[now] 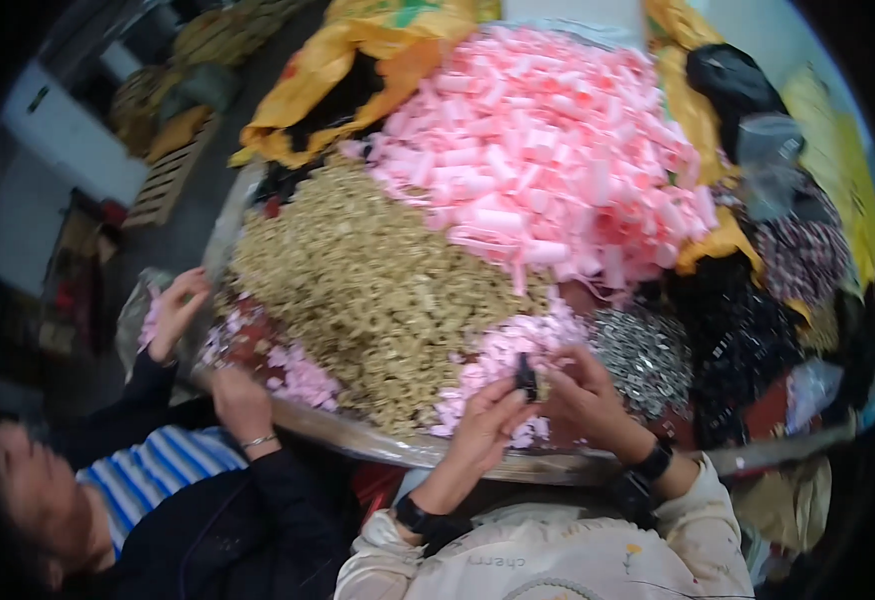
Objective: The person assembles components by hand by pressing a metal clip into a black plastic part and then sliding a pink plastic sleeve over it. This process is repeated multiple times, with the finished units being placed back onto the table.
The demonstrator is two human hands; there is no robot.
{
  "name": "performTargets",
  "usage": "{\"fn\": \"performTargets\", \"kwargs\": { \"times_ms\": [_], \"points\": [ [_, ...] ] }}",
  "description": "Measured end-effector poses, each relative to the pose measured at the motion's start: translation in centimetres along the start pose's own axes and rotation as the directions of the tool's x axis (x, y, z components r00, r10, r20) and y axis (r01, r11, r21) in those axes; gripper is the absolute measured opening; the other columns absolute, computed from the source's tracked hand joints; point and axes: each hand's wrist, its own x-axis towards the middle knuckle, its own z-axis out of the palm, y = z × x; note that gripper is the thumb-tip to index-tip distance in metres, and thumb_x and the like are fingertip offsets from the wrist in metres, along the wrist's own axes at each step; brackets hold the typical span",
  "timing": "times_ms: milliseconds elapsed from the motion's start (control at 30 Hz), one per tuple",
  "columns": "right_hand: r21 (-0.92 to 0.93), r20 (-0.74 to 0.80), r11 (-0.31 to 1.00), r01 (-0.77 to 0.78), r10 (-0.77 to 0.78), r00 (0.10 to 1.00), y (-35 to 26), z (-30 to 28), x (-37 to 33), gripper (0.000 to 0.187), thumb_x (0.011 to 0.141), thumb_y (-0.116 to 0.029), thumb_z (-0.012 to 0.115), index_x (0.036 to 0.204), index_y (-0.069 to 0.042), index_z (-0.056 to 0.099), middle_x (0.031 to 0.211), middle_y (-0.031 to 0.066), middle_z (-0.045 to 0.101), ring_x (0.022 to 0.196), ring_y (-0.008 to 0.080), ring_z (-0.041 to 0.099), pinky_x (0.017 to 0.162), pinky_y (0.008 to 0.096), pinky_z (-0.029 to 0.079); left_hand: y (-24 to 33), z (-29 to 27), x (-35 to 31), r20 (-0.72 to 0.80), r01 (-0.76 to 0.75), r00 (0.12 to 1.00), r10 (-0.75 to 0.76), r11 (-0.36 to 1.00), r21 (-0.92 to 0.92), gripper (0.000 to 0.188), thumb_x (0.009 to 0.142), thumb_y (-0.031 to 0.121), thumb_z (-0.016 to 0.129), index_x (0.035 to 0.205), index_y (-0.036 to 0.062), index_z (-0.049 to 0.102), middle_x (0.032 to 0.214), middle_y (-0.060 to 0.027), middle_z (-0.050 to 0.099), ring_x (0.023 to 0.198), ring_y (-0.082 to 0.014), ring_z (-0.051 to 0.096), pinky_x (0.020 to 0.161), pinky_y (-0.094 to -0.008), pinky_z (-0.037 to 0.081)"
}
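Note:
Just over the table's near edge my two hands meet. My left hand [486,425] is closed, pinching a small black plastic piece [527,376] upright between thumb and fingers. Close against that piece is my right hand [593,400], its fingertips pressed together beside a small tan bit [542,386]. Whether the right fingers grip the tan bit or the black piece is too small to tell. Beneath and beyond my hands lies a heap of small light-pink pieces [488,365]. A pile of small shiny metal parts [643,360] sits right of my right hand.
A big mound of tan pieces [358,270] fills the table's left middle. Pink plastic parts [538,150] are heaped behind it, between yellow sacks [398,40]. Black glossy pieces [738,330] lie at right. A co-worker [178,470] sits at left, hands by the table's metal rim [378,440].

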Motion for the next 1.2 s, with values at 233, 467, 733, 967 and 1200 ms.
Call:
{"fn": "performTargets", "kwargs": {
  "times_ms": [233,467,733,967,1200],
  "points": [
    [-0.554,0.23,0.673,0.49,-0.441,0.867,0.4,-1.7,-1.5,0.011,0.081,-0.003,0.045,0.091,0.001,0.047,0.069,0.0078,0.052,0.059,0.0125,0.05,0.052,0.0249,0.041,-1.3,0.1,0.2,0.08,0.005,0.997,-0.001,0.999,-0.051,0.025,0.08,0.009,0.053,0.104,0.0024,0.051,0.095,-0.0033,0.057,0.082,-0.0094,0.056,0.074,-0.0215,0.046],
    [-0.702,0.174,0.589,0.4,-0.403,0.898,-1.7,-1.7,-1.6,0.004,0.078,0.0,0.045,0.082,-0.001,0.045,0.063,0.0123,0.046,0.053,0.022,0.045,0.049,0.0291,0.037,-1.3,1.0,0.2,0.019,0.032,0.999,-0.032,0.999,0.011,0.026,0.079,0.007,0.054,0.104,-0.0003,0.051,0.091,-0.0043,0.058,0.069,-0.0077,0.058,0.064,-0.0178,0.047],
    [-0.625,0.431,0.616,0.479,-0.239,0.87,-4.3,-2.3,0.0,0.005,0.078,-0.005,0.047,0.08,-0.001,0.044,0.063,0.015,0.045,0.056,0.0292,0.046,0.051,0.0336,0.036,0.6,1.6,-0.4,0.027,0.032,0.999,-0.037,0.989,0.146,0.026,0.078,0.004,0.052,0.104,-0.0023,0.052,0.096,-0.0074,0.057,0.083,-0.0115,0.056,0.075,-0.0246,0.046],
    [-0.618,0.504,0.656,0.435,-0.095,0.859,-5.3,-2.7,0.8,0.007,0.078,-0.006,0.048,0.082,-0.002,0.044,0.065,0.0148,0.049,0.057,0.0311,0.049,0.052,0.0328,0.038,-0.8,0.5,0.3,0.055,0.066,0.996,-0.07,0.995,0.07,0.026,0.078,0.003,0.053,0.104,-0.002,0.052,0.095,-0.0083,0.057,0.083,-0.0131,0.056,0.074,-0.0245,0.048],
    [-0.588,0.581,0.691,0.421,-0.001,0.814,-4.9,-3.1,1.7,0.009,0.078,-0.009,0.049,0.081,-0.002,0.044,0.064,0.0141,0.049,0.057,0.0317,0.049,0.052,0.0338,0.038,-0.9,0.4,0.1,0.053,0.1,0.994,-0.1,0.995,0.009,0.025,0.079,0.003,0.053,0.103,-0.0011,0.052,0.094,-0.0087,0.057,0.082,-0.0136,0.057,0.073,-0.0251,0.049]
  ]
}}
